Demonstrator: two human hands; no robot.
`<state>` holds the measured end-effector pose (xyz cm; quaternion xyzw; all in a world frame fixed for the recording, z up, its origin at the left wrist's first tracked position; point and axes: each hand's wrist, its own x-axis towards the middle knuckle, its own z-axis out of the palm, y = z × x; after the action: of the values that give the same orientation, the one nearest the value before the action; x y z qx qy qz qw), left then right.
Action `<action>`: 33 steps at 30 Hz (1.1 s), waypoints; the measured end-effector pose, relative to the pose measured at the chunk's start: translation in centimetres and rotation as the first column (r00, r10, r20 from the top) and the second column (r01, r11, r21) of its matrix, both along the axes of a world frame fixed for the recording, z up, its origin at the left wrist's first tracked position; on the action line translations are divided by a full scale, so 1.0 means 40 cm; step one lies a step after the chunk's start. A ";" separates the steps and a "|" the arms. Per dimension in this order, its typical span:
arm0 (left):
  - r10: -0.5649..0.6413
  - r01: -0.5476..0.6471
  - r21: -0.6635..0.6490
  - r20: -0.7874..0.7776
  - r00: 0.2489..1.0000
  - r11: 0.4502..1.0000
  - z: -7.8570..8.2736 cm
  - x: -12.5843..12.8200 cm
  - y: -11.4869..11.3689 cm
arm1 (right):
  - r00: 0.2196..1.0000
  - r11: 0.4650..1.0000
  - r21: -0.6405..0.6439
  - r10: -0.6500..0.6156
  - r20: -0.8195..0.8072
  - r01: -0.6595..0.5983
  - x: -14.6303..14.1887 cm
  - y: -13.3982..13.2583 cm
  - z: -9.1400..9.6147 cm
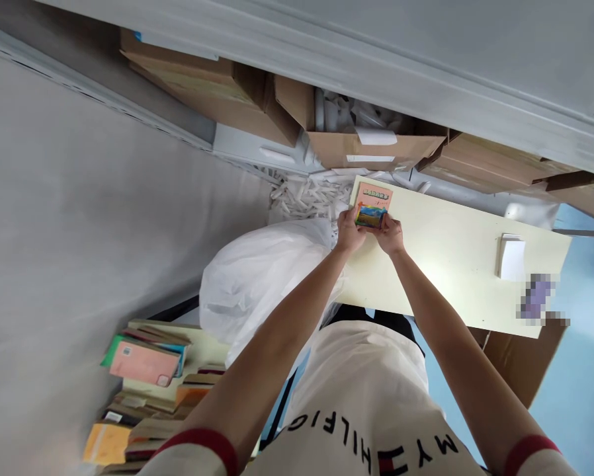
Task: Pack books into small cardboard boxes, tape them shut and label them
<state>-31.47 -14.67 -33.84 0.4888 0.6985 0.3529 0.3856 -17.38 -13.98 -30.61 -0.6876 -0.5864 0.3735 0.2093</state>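
Note:
A small pink book (374,198) with a colourful picture on its cover is held by its lower corners above the far left end of a pale table (440,258). My left hand (350,230) grips the lower left corner. On the lower right corner, my right hand (389,234) is closed with its thumb on the cover. The book's underside and most of the fingertips are hidden. A large white plastic bag (272,284) bulges beside my left forearm.
White paper scraps (307,196) lie heaped past the table's left end. Cardboard boxes (376,147) line the back. A stack of white paper (512,256) and a blurred purple object (536,296) sit on the right. Piled books (145,362) stand at lower left by the grey wall.

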 end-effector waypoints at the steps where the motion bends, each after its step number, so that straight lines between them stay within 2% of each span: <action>1: 0.000 0.001 -0.003 0.003 1.000 1.000 0.004 0.001 -0.001 | 1.000 1.000 -0.018 -0.022 -0.009 0.021 -0.002 0.000 0.003; 5: -0.019 0.019 -0.024 -0.020 1.000 1.000 0.033 0.005 -0.016 | 0.986 0.983 -0.110 -0.153 -0.060 0.146 -0.006 -0.023 0.017; 9: -0.036 0.035 -0.012 -0.060 0.998 0.999 0.072 0.013 -0.056 | 0.951 0.949 -0.193 -0.278 -0.132 0.251 0.027 -0.105 0.046; 13: -0.081 0.082 0.013 -0.077 0.994 0.997 0.110 0.038 -0.100 | 0.910 0.920 -0.228 -0.365 -0.198 0.320 0.112 -0.222 0.088; 17: -0.166 0.173 0.060 -0.110 0.980 0.983 0.153 0.083 -0.119 | 0.848 0.867 -0.248 -0.485 -0.213 0.433 0.212 -0.319 0.119; 20: -0.203 0.215 0.090 -0.125 0.971 0.972 0.192 0.121 -0.124 | 0.809 0.844 -0.245 -0.531 -0.254 0.477 0.261 -0.359 0.134; 22: -0.233 0.244 0.097 -0.108 0.966 0.965 0.225 0.149 -0.123 | 0.806 0.856 -0.240 -0.513 -0.296 0.457 0.286 -0.363 0.150; 25: -0.330 0.330 0.140 -0.027 0.944 0.933 0.306 0.205 -0.095 | 0.822 0.893 -0.133 -0.448 -0.353 0.430 0.345 -0.316 0.217; 27: -0.393 0.379 0.234 0.016 0.919 0.895 0.392 0.260 -0.046 | 0.837 0.888 0.057 -0.407 -0.365 0.457 0.419 -0.245 0.306; 29: -0.428 0.392 0.377 0.013 0.904 0.839 0.500 0.334 0.033 | 0.865 0.829 0.303 -0.365 -0.344 0.470 0.522 -0.144 0.425; 31: -0.445 0.389 0.509 -0.013 0.895 0.768 0.612 0.423 0.135 | 0.900 0.727 0.531 -0.335 -0.278 0.435 0.638 -0.024 0.550; 33: -0.437 0.354 0.592 -0.003 0.899 0.724 0.704 0.519 0.247 | 0.922 0.649 0.656 -0.305 -0.240 0.386 0.741 0.106 0.651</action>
<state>-10.71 -4.78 -5.68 0.6947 0.4087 0.4903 0.3316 12.28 -9.75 -4.59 -0.6369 -0.5286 0.1168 0.5490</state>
